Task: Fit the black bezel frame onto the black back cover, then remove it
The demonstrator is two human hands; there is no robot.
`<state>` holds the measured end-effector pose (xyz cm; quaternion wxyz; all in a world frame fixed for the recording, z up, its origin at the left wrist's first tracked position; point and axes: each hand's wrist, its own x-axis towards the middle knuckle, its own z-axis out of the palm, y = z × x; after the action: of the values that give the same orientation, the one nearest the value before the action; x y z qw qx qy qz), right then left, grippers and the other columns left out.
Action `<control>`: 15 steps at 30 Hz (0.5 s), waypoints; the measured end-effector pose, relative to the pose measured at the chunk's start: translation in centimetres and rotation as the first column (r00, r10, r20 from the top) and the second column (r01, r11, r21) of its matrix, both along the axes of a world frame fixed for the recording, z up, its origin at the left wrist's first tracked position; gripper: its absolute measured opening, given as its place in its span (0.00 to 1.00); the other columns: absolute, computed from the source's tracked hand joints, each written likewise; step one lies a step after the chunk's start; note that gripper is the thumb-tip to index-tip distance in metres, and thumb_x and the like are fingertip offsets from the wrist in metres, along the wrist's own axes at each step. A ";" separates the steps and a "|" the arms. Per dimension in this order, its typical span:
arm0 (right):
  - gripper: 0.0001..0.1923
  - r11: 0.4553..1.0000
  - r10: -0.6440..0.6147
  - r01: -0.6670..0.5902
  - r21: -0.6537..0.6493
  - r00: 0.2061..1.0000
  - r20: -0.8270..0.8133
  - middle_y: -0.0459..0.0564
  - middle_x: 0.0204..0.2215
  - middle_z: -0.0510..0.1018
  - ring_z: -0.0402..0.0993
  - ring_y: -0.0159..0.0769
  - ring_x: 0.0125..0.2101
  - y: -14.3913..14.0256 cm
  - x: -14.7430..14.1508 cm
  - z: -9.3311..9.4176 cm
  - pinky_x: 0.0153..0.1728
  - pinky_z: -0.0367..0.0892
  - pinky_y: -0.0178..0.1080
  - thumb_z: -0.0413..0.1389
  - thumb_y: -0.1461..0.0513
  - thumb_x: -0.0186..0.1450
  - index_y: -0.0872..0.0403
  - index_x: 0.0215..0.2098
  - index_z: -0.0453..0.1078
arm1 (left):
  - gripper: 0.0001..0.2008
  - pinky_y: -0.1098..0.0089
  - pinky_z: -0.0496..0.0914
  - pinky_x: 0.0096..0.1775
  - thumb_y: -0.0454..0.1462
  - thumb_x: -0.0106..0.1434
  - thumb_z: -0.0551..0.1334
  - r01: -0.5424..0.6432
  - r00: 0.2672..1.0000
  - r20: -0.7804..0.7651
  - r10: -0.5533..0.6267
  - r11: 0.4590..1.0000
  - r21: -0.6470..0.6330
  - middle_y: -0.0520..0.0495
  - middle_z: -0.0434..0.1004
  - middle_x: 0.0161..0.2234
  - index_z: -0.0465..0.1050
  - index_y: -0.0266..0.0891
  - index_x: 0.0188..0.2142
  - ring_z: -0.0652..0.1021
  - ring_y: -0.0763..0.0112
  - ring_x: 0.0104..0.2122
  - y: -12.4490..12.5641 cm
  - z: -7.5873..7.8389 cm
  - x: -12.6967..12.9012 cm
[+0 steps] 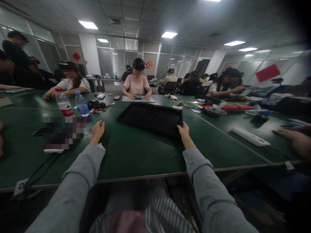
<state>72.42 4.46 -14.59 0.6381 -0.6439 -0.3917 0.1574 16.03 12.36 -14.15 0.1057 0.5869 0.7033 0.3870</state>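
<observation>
While outstretched, right hand [184,130] gripping tray [150,118]

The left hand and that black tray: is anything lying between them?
No. In the head view, only bare green table lies between the left hand and the black tray, whose near corner the right hand grips.

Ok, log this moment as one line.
right hand: grips black tray corner | left hand: rests on green table | bottles beyond left hand
</observation>
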 end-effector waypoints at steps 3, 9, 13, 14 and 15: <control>0.37 0.968 -0.249 0.250 -0.034 0.968 0.032 0.64 0.55 0.80 0.76 0.52 0.57 -0.5 0.7 0.0 0.62 0.69 0.57 0.55 0.60 0.58 0.61 0.65 0.67 | 0.26 0.58 0.69 0.61 0.42 0.74 0.55 -0.015 1.000 0.007 0.015 1.000 -0.011 0.30 0.80 0.57 0.70 0.30 0.66 0.79 0.52 0.59 0.0 -0.1 -0.2; 0.42 0.776 -0.622 0.625 -0.086 0.780 0.067 0.75 0.61 0.73 0.72 0.59 0.64 -1.4 3.0 -0.3 0.66 0.65 0.60 0.49 0.63 0.64 0.62 0.75 0.50 | 0.25 0.58 0.69 0.61 0.41 0.73 0.55 -0.019 1.000 -0.003 0.018 1.000 -0.018 0.30 0.79 0.58 0.70 0.31 0.65 0.79 0.52 0.59 -0.1 0.0 -0.1; 0.42 0.673 -0.733 0.734 -0.093 0.678 0.054 0.77 0.59 0.74 0.75 0.62 0.61 -2.3 4.1 -0.2 0.62 0.68 0.64 0.42 0.63 0.68 0.59 0.78 0.36 | 0.25 0.58 0.69 0.61 0.41 0.74 0.55 -0.009 1.000 -0.019 0.009 1.000 -0.029 0.30 0.79 0.59 0.70 0.31 0.65 0.78 0.51 0.60 0.0 -0.3 -0.1; 0.42 0.654 -0.751 0.749 -0.108 0.660 0.027 0.77 0.59 0.74 0.74 0.62 0.62 -2.6 4.3 -0.2 0.62 0.67 0.64 0.41 0.64 0.68 0.57 0.79 0.34 | 0.25 0.57 0.69 0.61 0.41 0.74 0.55 -0.004 1.000 -0.024 0.004 1.000 -0.031 0.30 0.79 0.59 0.70 0.31 0.65 0.78 0.51 0.60 0.1 -0.4 -0.1; 0.42 0.639 -0.765 0.759 -0.125 0.644 -0.006 0.76 0.60 0.73 0.73 0.62 0.63 -2.8 4.4 0.0 0.62 0.67 0.65 0.39 0.64 0.68 0.56 0.79 0.32 | 0.25 0.57 0.69 0.61 0.41 0.74 0.55 0.000 1.000 -0.029 -0.001 0.999 -0.033 0.29 0.79 0.59 0.69 0.31 0.65 0.78 0.51 0.60 0.2 -0.6 -0.1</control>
<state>76.81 1.69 -14.63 0.6191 -0.7786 -0.0560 -0.0856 15.90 12.60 -14.71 0.1052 0.5907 0.7108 0.3671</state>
